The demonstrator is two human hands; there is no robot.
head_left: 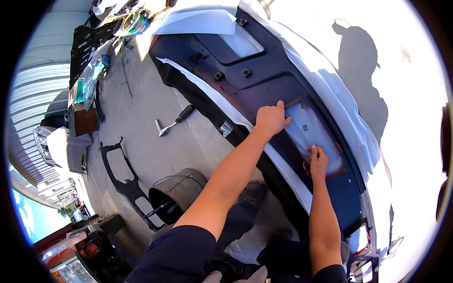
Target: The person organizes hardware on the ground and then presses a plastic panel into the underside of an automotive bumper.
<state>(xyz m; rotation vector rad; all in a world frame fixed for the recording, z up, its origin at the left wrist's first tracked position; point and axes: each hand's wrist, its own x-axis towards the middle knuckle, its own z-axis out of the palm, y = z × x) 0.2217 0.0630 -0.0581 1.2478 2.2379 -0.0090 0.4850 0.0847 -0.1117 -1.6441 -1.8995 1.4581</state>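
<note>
A long dark vehicle body panel (pixel 278 87) lies slantwise in front of me over white sheeting, its surface carrying small black clips and two rectangular windows. My left hand (pixel 272 118) rests at the upper left edge of the nearer window (pixel 309 129), fingers curled, thumb and forefinger toward the rim. At that window's near side, my right hand (pixel 319 162) is closed in a pinch; whatever lies between its fingertips is too small to make out. Two small square clips (pixel 305 127) show on the whitish area between my hands.
A ratchet wrench (pixel 175 120) lies on the concrete, left of the panel. Nearer stand a dark bucket (pixel 181 186) and a black plastic frame (pixel 123 181). Tape rolls (pixel 134 22) and parts crowd the upper left. A vehicle's headlight (pixel 73 271) shows at lower left.
</note>
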